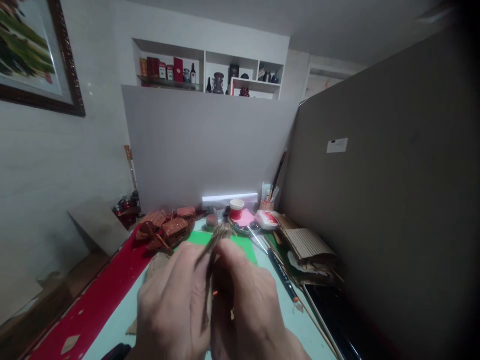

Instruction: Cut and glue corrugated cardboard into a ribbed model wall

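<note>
My left hand and my right hand are close together over the light table. Between them is a thin, creased strip of brown cardboard, its frayed far end poking out past my fingers. My fingers are closed around it from both sides, and much of the strip is hidden by them. A flat piece of cardboard lies partly under my left hand. Just beyond the hands, a bright green sheet rests on the tabletop.
Reddish-brown painted cardboard pieces are heaped at the back left. A red and white cup stands at the back. To the right lie a dark-handled tool, corrugated cardboard and a black glossy panel. Tall grey boards enclose the table.
</note>
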{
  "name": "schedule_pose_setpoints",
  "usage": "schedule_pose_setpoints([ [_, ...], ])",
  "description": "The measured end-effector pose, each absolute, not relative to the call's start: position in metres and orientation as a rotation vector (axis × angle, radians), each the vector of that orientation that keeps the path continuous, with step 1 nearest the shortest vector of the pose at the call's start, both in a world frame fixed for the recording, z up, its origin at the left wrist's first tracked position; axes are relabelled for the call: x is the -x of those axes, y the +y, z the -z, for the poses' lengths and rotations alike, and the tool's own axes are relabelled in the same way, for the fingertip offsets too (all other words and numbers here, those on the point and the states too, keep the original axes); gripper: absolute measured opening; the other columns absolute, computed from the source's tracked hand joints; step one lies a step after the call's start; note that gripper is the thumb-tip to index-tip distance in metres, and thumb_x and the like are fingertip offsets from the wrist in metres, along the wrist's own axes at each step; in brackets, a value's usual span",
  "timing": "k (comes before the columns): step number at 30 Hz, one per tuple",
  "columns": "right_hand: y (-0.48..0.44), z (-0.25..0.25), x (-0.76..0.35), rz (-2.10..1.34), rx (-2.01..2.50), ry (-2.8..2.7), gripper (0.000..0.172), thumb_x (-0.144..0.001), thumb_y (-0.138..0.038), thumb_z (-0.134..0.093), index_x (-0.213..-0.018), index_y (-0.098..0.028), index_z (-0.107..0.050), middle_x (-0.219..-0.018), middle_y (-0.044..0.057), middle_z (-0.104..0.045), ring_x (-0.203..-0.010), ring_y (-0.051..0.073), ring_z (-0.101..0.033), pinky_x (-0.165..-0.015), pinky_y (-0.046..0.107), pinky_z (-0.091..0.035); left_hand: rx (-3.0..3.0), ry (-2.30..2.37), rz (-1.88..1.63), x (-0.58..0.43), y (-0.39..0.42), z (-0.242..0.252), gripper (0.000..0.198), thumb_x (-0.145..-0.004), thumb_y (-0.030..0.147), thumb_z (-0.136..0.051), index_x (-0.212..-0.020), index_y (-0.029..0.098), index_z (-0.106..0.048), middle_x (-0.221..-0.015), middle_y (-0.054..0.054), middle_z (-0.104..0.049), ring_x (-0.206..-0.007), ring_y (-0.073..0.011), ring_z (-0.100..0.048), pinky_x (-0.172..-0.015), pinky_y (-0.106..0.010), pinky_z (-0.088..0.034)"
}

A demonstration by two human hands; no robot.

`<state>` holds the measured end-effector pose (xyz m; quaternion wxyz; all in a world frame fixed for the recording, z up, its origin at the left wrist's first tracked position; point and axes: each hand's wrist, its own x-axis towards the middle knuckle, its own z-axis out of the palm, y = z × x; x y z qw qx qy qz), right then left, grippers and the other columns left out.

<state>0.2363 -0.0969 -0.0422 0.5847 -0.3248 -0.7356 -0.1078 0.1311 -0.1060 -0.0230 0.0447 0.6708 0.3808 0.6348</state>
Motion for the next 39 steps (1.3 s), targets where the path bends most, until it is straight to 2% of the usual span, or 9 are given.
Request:
schedule_pose_setpoints([
  [7,-0.101,0.036,-0.241,0.027,0.716,-1.795,0.042,-0.079,-0.009,-0.045,-0.12,-0.015,-0.045,-0.069,-0.002,-0.049,-0.052,0.013,-0.047,-0.043,0.027,-0.03,-1.991,1.07,-1.895,-0.129,-0.102,0.022,0.021,-0.088,0.012,-0.058,-0.083,0.03,-0.068,-0.067,0.003,-0.057,-0.059,-0.0175,-0.054,-0.066,-0.03,-0.041],
  [14,-0.101,0.032,-0.238,0.027,0.662,-1.743,0.028,-0.08,-0.009,-0.045,-0.106,-0.019,-0.047,-0.065,-0.006,-0.041,-0.046,0.011,-0.037,-0.042,0.025,-0.031,-2.054,1.111,-1.879,-0.128,-0.1,0.023,0.02,-0.091,0.017,-0.057,-0.08,0.028,-0.068,-0.063,0.003,-0.058,-0.058,-0.018,-0.055,-0.062,-0.03,-0.04],
  [18,-0.101,0.029,-0.237,0.063,0.658,-1.732,0.021,-0.078,-0.009,-0.045,-0.096,-0.019,-0.05,-0.065,-0.003,-0.048,-0.049,0.012,-0.044,-0.043,0.026,-0.033,-2.083,1.125,-1.844,-0.127,-0.098,0.023,0.023,-0.093,0.017,-0.053,-0.075,0.027,-0.063,-0.062,0.004,-0.056,-0.057,-0.0167,-0.054,-0.062,-0.029,-0.039],
  [22,-0.102,0.028,-0.236,0.147,0.662,-1.784,0.019,-0.074,-0.007,-0.045,-0.086,-0.019,-0.053,-0.068,0.003,-0.061,-0.057,0.016,-0.055,-0.052,0.028,-0.043,-1.948,1.215,-1.719,-0.124,-0.094,0.018,0.024,-0.093,0.027,-0.054,-0.069,0.026,-0.056,-0.061,0.003,-0.055,-0.058,-0.0173,-0.053,-0.059,-0.028,-0.039],
  [26,-0.101,0.029,-0.24,0.143,0.597,-1.798,0.026,-0.072,-0.005,-0.044,-0.091,-0.019,-0.055,-0.068,0.001,-0.058,-0.056,0.015,-0.054,-0.051,0.028,-0.043,-1.649,1.089,-1.617,-0.122,-0.096,0.009,0.028,-0.089,0.037,-0.061,-0.065,0.025,-0.054,-0.059,0.004,-0.053,-0.058,-0.0166,-0.051,-0.056,-0.025,-0.041],
  [29,-0.103,0.031,-0.244,0.086,0.558,-1.774,0.037,-0.069,-0.005,-0.046,-0.101,-0.021,-0.056,-0.07,-0.002,-0.053,-0.057,0.013,-0.051,-0.049,0.026,-0.039,-1.435,0.928,-1.553,-0.12,-0.099,0.006,0.017,-0.088,0.042,-0.066,-0.083,0.025,-0.064,-0.069,0.004,-0.06,-0.064,-0.0163,-0.056,-0.056,-0.022,-0.046],
  [32,-0.109,0.031,-0.246,0.011,0.651,-1.703,0.044,-0.067,-0.006,-0.048,-0.106,-0.024,-0.055,-0.077,0.0,-0.057,-0.057,0.014,-0.05,-0.048,0.025,-0.041,-1.296,0.799,-1.524,-0.116,-0.098,0.007,0.025,-0.088,0.044,-0.066,-0.106,0.026,-0.068,-0.091,0.0,-0.071,-0.08,-0.0198,-0.065,-0.058,-0.022,-0.052],
  [37,-0.116,0.026,-0.246,-0.004,0.78,-1.668,0.017,-0.08,-0.023,-0.058,-0.096,-0.023,-0.052,-0.076,0.0,-0.054,-0.06,0.015,-0.05,-0.049,0.027,-0.04,-1.216,0.722,-1.499,-0.115,-0.096,0.006,0.03,-0.086,0.042,-0.071,-0.114,0.03,-0.069,-0.115,0.0,-0.073,-0.099,-0.0215,-0.068,-0.066,-0.019,-0.057],
  [39,-0.115,0.023,-0.245,-0.057,0.833,-1.666,0.016,-0.083,-0.03,-0.063,-0.088,-0.023,-0.049,-0.074,-0.001,-0.054,-0.059,0.014,-0.049,-0.049,0.026,-0.038,-1.179,0.706,-1.485,-0.115,-0.097,0.006,0.03,-0.085,0.041,-0.073,-0.112,0.03,-0.071,-0.116,0.001,-0.073,-0.101,-0.0216,-0.069,-0.068,-0.019,-0.058],
])
